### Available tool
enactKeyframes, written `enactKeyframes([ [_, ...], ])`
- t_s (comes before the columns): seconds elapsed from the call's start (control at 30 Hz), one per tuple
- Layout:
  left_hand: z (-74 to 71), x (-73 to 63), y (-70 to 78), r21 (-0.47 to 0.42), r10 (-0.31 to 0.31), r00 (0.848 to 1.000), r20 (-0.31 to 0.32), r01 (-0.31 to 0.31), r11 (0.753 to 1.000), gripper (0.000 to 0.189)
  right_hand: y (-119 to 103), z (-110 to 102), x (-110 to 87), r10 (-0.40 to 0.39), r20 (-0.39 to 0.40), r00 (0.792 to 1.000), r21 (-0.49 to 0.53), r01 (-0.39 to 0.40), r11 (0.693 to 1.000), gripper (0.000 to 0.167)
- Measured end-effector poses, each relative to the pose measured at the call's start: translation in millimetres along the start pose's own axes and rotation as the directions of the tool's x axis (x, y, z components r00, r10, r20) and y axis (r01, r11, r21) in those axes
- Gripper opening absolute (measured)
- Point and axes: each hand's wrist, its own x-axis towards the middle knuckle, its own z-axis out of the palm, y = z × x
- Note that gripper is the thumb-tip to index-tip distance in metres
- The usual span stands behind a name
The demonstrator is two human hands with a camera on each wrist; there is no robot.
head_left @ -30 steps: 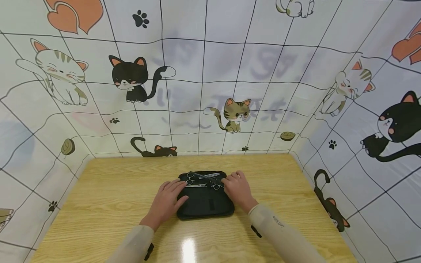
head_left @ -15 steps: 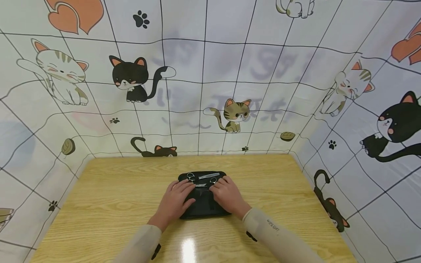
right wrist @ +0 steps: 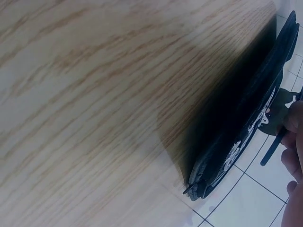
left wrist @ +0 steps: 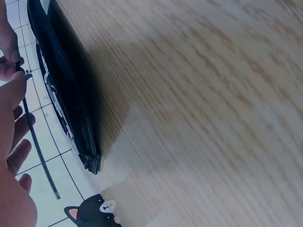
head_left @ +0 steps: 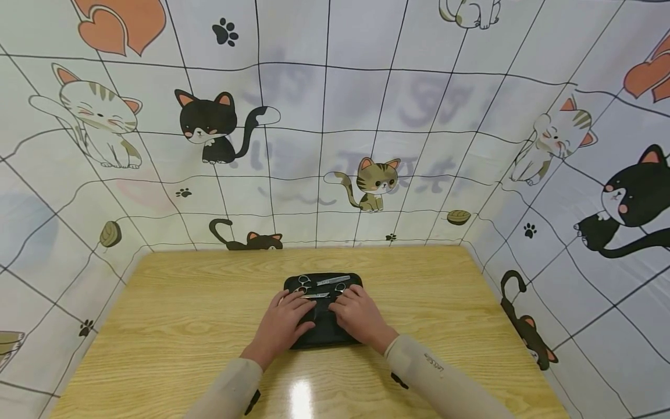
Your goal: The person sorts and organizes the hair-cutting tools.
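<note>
A black zip case [head_left: 324, 334] lies on the wooden table with several silver scissors [head_left: 332, 280] along its far half. Over its near half, both hands hold a thin dark strip [left wrist: 41, 158] that looks like a comb seen edge-on. My right hand [head_left: 360, 317] pinches one end, its tip [right wrist: 271, 153] poking out below the fingers in the right wrist view. My left hand [head_left: 282, 320] has the strip between its thumb and fingers, and the strip runs on past them. From the head view the strip is mostly hidden under the hands.
The pale wooden table [head_left: 199, 302] surrounds the case on all sides. A white cloth backdrop [head_left: 293, 151] with cat drawings and black grid lines rises behind the table and along both sides.
The right hand has moved left and nearer with the comb-like strip, which lay slantwise over the scissors. The left hand has shifted slightly right and nearer, closing the gap between the hands.
</note>
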Motion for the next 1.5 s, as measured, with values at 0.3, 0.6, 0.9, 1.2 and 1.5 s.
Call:
enactKeyframes([
  [0.3, 3.6, 0.6, -0.2, 0.020, 0.015, 1.000, -0.002, -0.015, 1.000, 0.038, -1.8, 2.0, -1.5, 0.001, -0.004, 1.000, 0.011, -0.001, 1.000, 0.013],
  [0.6, 4.3, 1.9, 2.2, 0.020, 0.005, 1.000, 0.015, -0.005, 1.000, 0.031, -2.9, 1.5, -2.0, -0.017, -0.010, 1.000, 0.004, 0.017, 1.000, 0.012],
  [0.9, 2.1, 2.3, -1.9, 0.039, -0.008, 0.999, 0.044, 0.006, 0.999, 0.028, 1.6, -0.7, -3.5, -0.006, 0.008, 1.000, 0.021, 0.006, 1.000, 0.012],
  [1.2, -6.2, -3.3, -15.7, 0.090, -0.018, 0.997, 0.071, 0.011, 0.996, 0.030, 20.5, -1.5, -12.9, 0.012, 0.036, 0.999, 0.043, -0.014, 0.999, 0.019],
  [1.5, -15.5, -8.6, -28.0, 0.064, 0.010, 0.999, 0.031, -0.012, 0.998, 0.029, 38.2, -8.9, -22.3, 0.057, 0.151, 0.987, 0.086, -0.070, 0.994, 0.031],
])
